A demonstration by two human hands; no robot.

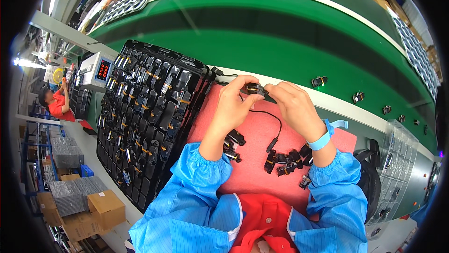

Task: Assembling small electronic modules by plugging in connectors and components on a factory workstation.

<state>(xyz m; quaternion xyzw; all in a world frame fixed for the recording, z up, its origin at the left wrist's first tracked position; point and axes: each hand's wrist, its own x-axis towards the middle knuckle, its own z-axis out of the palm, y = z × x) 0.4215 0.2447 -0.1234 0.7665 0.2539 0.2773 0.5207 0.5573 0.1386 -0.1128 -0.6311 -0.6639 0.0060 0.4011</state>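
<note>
My left hand (234, 104) holds a small black electronic module (253, 87) with a yellow-orange band between thumb and fingers. My right hand (291, 105) is closed in a pinch at the module's right end; its fingertips cover what they grip there. Below the hands, a thin black cable (279, 124) curves over a pink foam mat (252, 171) and ends in a dark plug (271, 145). Several similar black modules (285, 162) lie in a loose group near my right forearm, and more modules (235, 137) sit beside my left wrist.
On the left stands a black compartment tray (135, 185) filled with banded modules, beside a box with a red digital display (96, 71). Beyond runs a green conveyor belt (262, 28) carrying spaced modules (319, 81). At right lies a clear plastic tray (397, 159). Co-workers in red (58, 103) are at left.
</note>
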